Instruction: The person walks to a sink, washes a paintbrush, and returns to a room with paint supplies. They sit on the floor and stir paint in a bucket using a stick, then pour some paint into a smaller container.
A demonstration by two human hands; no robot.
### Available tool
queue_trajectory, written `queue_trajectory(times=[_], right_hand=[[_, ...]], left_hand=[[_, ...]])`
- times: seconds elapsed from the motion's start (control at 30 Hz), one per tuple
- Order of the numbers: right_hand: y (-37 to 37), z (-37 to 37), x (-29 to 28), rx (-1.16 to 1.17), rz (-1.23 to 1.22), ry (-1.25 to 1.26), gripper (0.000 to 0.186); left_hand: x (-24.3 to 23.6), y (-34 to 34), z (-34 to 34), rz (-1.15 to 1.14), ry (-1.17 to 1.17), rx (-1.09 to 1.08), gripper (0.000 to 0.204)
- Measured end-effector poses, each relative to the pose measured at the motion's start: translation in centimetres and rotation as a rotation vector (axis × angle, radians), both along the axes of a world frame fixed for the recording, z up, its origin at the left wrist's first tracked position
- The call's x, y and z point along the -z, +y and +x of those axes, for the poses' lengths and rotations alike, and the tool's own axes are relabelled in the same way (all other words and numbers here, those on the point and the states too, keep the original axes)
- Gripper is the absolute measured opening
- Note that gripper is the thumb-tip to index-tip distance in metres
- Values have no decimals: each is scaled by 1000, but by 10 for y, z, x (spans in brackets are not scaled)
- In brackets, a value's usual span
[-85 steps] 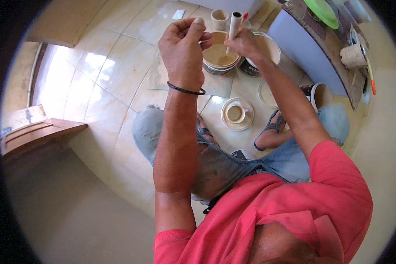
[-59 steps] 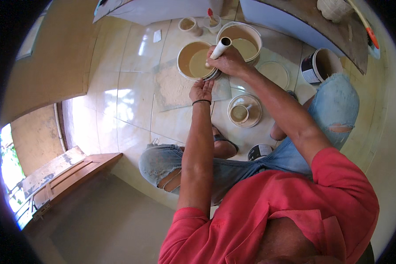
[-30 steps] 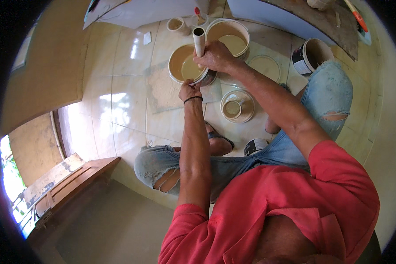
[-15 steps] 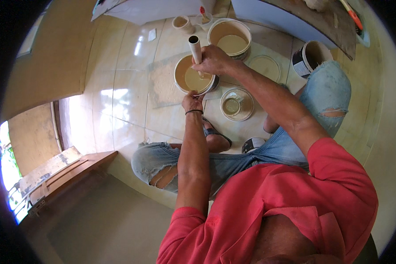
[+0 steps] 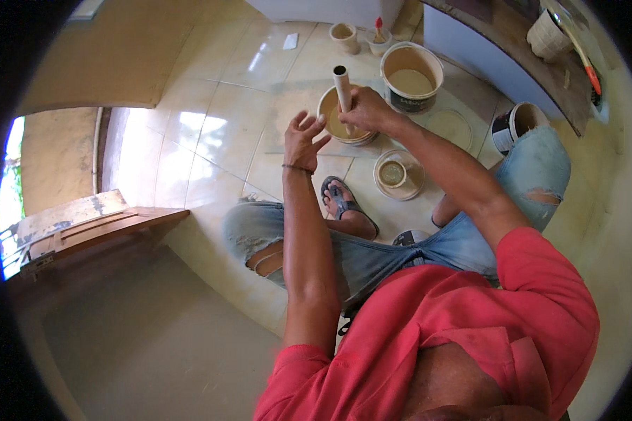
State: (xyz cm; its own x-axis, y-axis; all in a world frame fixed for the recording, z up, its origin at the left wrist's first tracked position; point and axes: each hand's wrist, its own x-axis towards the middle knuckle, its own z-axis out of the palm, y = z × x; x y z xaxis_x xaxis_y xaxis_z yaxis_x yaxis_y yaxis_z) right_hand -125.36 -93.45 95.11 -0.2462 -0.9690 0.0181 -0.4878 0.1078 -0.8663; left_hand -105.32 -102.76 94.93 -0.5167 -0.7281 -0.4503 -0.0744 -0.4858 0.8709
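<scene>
My right hand (image 5: 369, 111) is wrapped around a whitish hollow pipe (image 5: 342, 85). The pipe stands nearly upright, its lower end inside a small pail (image 5: 372, 138) of cream-coloured liquid. To the left of that pail, my left hand (image 5: 304, 142) is raised with fingers spread and nothing in it. Its fingertips are close to the pail's rim but look apart from it. Behind my right hand stands a larger pail (image 5: 413, 105) with similar pale liquid in it. Closer to me, a small cup (image 5: 392, 173) rests on a round lid (image 5: 416, 184).
A beige cup (image 5: 344, 39) and a clear cup holding a red-handled brush (image 5: 378, 35) stand at the back. At right are a tipped pail (image 5: 521, 121) and a flat round lid (image 5: 451, 131). A thin board (image 5: 282, 105) lies on the tiles. My sandalled foot (image 5: 344, 203) is near the pail.
My left hand has let go of the small pail's rim and lifted to its left, fingers opening. My right hand keeps its hold on the pipe. The whole view has shifted.
</scene>
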Motion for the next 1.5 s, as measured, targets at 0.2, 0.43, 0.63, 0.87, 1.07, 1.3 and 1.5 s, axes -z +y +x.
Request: queue_trajectory(times=[0.2, 0.43, 0.63, 0.87, 1.07, 1.3, 1.5], right_hand=[[2, -8, 5, -32, -210, 126, 26], [-6, -19, 34, 115, 67, -49, 26], [-4, 25, -3, 20, 60, 46, 34], [1, 13, 21, -155, -856, 114, 42], [79, -11, -99, -753, 447, 737, 43], [166, 10, -107, -757, 121, 458, 35], [192, 40, -66, -811, 250, 590, 16]], left_hand=[[-107, 45, -11, -72, 732, 391, 124], [-148, 67, -17, -119, 889, 388, 101], [-145, 22, 3, -212, 823, 202, 29], [-138, 49, -49, -809, 49, 399, 37], [-104, 14, -39, -731, -194, 223, 16], [-61, 29, -58, -1183, -327, 504, 15], [-49, 23, -58, -895, -527, 474, 17]])
